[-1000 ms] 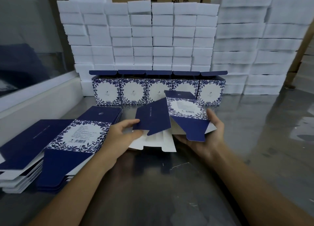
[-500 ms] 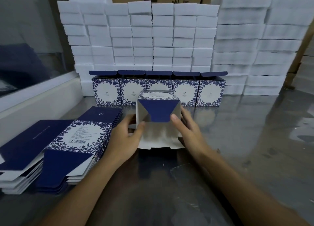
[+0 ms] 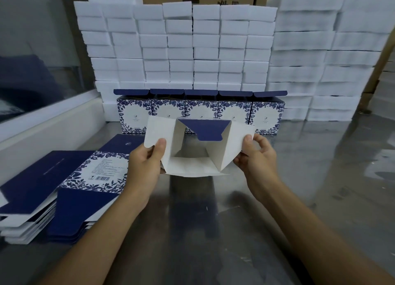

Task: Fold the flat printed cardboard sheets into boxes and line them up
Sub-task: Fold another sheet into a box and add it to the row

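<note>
A half-formed box (image 3: 198,147) lies on its side at the table's middle, its white inside facing me and a dark blue flap hanging from its top edge. My left hand (image 3: 145,165) pinches the white side flap on the left. My right hand (image 3: 255,154) pinches the white side flap on the right, and both flaps are spread outward. Behind it, several finished blue-and-white floral boxes (image 3: 201,111) stand in a row with their lids up. A stack of flat printed sheets (image 3: 64,184) lies at the left.
Tall stacks of white foam blocks (image 3: 181,45) wall off the back, with larger ones (image 3: 324,55) at the right. A white ledge (image 3: 49,126) under a window runs along the left. The steel table (image 3: 310,188) is shiny and reflective.
The sheet went from a flat, twisted blank held in the air to an opened tube on the table. Both hands then moved from its walls to the side flaps and spread them outward.
</note>
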A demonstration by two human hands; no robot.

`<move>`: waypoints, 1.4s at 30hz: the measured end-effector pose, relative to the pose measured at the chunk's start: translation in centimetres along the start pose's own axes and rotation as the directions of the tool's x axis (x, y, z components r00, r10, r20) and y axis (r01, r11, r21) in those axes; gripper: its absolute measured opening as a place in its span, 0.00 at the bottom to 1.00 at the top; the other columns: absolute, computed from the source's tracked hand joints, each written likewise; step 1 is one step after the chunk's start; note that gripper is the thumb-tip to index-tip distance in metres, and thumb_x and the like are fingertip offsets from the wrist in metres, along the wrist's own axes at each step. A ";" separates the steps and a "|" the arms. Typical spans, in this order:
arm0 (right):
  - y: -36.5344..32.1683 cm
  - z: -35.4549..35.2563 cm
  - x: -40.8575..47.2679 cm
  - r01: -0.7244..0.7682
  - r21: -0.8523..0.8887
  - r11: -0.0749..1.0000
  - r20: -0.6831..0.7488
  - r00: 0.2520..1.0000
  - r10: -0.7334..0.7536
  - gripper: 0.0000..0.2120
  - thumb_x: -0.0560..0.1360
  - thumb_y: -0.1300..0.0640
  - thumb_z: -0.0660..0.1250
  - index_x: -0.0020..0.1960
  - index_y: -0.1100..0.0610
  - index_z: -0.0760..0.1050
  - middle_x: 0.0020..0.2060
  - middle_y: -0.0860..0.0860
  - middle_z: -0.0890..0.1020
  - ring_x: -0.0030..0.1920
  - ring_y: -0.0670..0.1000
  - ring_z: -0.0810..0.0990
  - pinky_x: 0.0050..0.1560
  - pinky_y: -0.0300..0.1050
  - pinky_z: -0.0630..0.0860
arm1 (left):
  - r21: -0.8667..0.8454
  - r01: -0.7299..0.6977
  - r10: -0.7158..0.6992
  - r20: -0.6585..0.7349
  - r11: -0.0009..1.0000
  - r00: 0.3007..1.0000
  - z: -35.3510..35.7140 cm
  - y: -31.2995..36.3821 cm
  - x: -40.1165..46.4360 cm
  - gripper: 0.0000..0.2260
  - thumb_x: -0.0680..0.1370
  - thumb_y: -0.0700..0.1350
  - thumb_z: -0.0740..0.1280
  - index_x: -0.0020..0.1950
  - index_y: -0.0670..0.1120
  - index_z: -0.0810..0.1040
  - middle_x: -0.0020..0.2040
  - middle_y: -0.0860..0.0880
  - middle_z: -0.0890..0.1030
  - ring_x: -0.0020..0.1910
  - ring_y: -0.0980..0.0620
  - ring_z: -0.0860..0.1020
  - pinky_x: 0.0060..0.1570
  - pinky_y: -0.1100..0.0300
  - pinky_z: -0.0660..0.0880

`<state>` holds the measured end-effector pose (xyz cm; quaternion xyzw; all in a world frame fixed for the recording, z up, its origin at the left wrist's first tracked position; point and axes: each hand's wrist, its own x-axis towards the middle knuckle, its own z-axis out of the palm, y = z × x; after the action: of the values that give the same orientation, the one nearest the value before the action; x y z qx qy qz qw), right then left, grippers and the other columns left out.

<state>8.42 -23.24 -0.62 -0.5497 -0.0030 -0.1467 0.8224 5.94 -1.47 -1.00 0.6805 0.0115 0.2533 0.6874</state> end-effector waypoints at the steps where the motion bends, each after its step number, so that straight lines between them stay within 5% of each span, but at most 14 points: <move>1: 0.0 0.0 0.0 0.003 0.019 1.000 -0.027 1.000 -0.003 0.03 0.83 0.58 0.63 0.55 0.52 0.71 0.36 0.50 0.82 0.31 0.47 0.77 0.37 0.43 0.80 | -0.016 0.013 -0.013 -0.002 1.000 1.000 0.0 0.1 0.0 0.07 0.81 0.48 0.64 0.46 0.51 0.80 0.36 0.59 0.84 0.33 0.62 0.81 0.30 0.65 0.77; 6: -0.2 -0.2 -0.1 0.002 0.077 0.997 0.008 1.000 -0.003 0.13 0.83 0.67 0.58 0.45 0.54 0.72 0.32 0.49 0.76 0.28 0.45 0.73 0.34 0.39 0.77 | -0.107 0.132 -0.130 0.024 0.985 0.991 -0.1 0.6 0.1 0.08 0.82 0.49 0.63 0.48 0.49 0.80 0.38 0.58 0.85 0.36 0.60 0.82 0.42 0.53 0.80; 9: 0.0 -0.1 -0.1 0.000 -0.040 0.999 0.056 0.998 0.002 0.17 0.83 0.68 0.56 0.46 0.53 0.79 0.33 0.48 0.80 0.32 0.44 0.76 0.35 0.36 0.77 | -0.168 0.188 -0.183 0.042 0.968 0.982 -0.3 0.9 0.0 0.09 0.82 0.49 0.63 0.48 0.46 0.80 0.38 0.54 0.85 0.36 0.57 0.82 0.40 0.52 0.80; 12: 0.5 -0.3 -0.2 0.150 -0.238 0.960 0.173 0.979 -0.110 0.23 0.80 0.74 0.55 0.50 0.50 0.79 0.39 0.47 0.81 0.33 0.42 0.78 0.33 0.34 0.73 | -0.205 0.225 -0.218 0.055 0.953 0.974 -0.3 1.0 0.1 0.11 0.82 0.50 0.63 0.47 0.44 0.79 0.36 0.50 0.84 0.32 0.56 0.80 0.30 0.59 0.75; 15: 1.3 -0.7 -0.3 0.381 -0.435 0.816 0.364 0.903 -0.228 0.31 0.76 0.80 0.55 0.56 0.44 0.75 0.51 0.48 0.78 0.41 0.46 0.83 0.38 0.33 0.74 | -0.218 0.247 -0.243 0.046 0.944 0.969 -0.3 0.9 0.2 0.11 0.81 0.50 0.63 0.47 0.44 0.79 0.37 0.49 0.84 0.32 0.56 0.81 0.30 0.58 0.74; 19: 2.3 -0.8 -0.5 0.425 -0.548 0.721 0.518 0.849 -0.106 0.28 0.77 0.67 0.70 0.62 0.34 0.71 0.56 0.46 0.79 0.49 0.47 0.83 0.40 0.42 0.82 | -0.226 0.241 -0.239 0.036 0.944 0.970 -0.3 0.8 0.4 0.10 0.81 0.50 0.63 0.47 0.46 0.79 0.35 0.51 0.84 0.32 0.57 0.81 0.32 0.57 0.74; 22: 2.3 -0.7 -0.4 0.487 -0.544 0.683 0.485 0.847 -0.218 0.10 0.79 0.56 0.70 0.50 0.39 0.78 0.45 0.38 0.83 0.42 0.42 0.82 0.41 0.38 0.78 | -0.162 0.216 -0.216 0.016 0.963 0.976 -0.3 0.7 0.5 0.10 0.82 0.50 0.63 0.45 0.46 0.79 0.34 0.51 0.84 0.32 0.56 0.80 0.32 0.57 0.75; 24: 2.3 -0.7 -0.2 0.503 -0.596 0.626 0.440 0.856 -0.269 0.10 0.80 0.54 0.67 0.42 0.43 0.79 0.35 0.36 0.82 0.38 0.40 0.81 0.39 0.32 0.73 | -0.017 0.134 -0.134 0.011 0.991 0.991 -0.2 0.5 0.3 0.14 0.82 0.52 0.62 0.44 0.45 0.80 0.33 0.50 0.83 0.30 0.56 0.79 0.28 0.60 0.75; 28: 2.4 -0.9 -0.1 0.464 -0.647 0.605 0.347 0.886 -0.309 0.11 0.80 0.54 0.67 0.42 0.56 0.82 0.36 0.46 0.84 0.39 0.45 0.82 0.42 0.40 0.77 | 0.352 -0.202 0.155 0.157 0.914 0.975 0.4 0.1 -0.9 0.30 0.80 0.63 0.56 0.32 0.39 0.74 0.26 0.42 0.76 0.26 0.50 0.76 0.30 0.51 0.72; 30: 2.1 -1.0 -0.1 0.456 -0.617 0.641 0.299 0.890 -0.344 0.11 0.80 0.55 0.68 0.45 0.59 0.85 0.38 0.48 0.86 0.39 0.46 0.83 0.44 0.43 0.79 | 0.435 -0.332 0.263 0.213 0.837 0.941 0.3 -0.2 -1.2 0.28 0.79 0.62 0.52 0.31 0.41 0.72 0.25 0.46 0.74 0.27 0.51 0.74 0.31 0.51 0.69; 33: 1.8 -0.8 -0.3 0.477 -0.589 0.652 0.261 0.876 -0.406 0.08 0.79 0.55 0.70 0.46 0.57 0.86 0.36 0.40 0.84 0.37 0.38 0.82 0.42 0.32 0.77 | 0.520 -0.440 0.358 0.256 0.732 0.898 0.0 -0.5 -1.2 0.24 0.81 0.61 0.54 0.30 0.49 0.65 0.23 0.54 0.66 0.23 0.53 0.68 0.26 0.58 0.59; 36: 1.7 -0.5 -0.5 0.512 -0.580 0.634 0.245 0.852 -0.463 0.02 0.76 0.57 0.73 0.45 0.55 0.84 0.35 0.37 0.82 0.37 0.37 0.82 0.41 0.27 0.75 | 0.540 -0.455 0.368 0.267 0.708 0.891 -0.1 -0.8 -1.1 0.22 0.79 0.60 0.54 0.29 0.49 0.62 0.22 0.54 0.64 0.21 0.53 0.64 0.26 0.58 0.56; 42: 1.8 0.1 -0.7 0.494 -0.472 0.730 0.171 0.864 -0.473 0.11 0.72 0.61 0.78 0.39 0.52 0.76 0.33 0.43 0.82 0.35 0.42 0.82 0.41 0.34 0.77 | 0.416 -0.268 0.245 0.110 0.869 0.963 0.3 -0.7 -0.7 0.25 0.80 0.57 0.60 0.33 0.38 0.69 0.27 0.40 0.76 0.28 0.41 0.77 0.34 0.43 0.75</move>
<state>8.19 -22.37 -2.31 -0.7266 -0.1238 -0.3401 0.5841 5.65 -1.98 -1.90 0.8163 -0.0422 0.3155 0.4821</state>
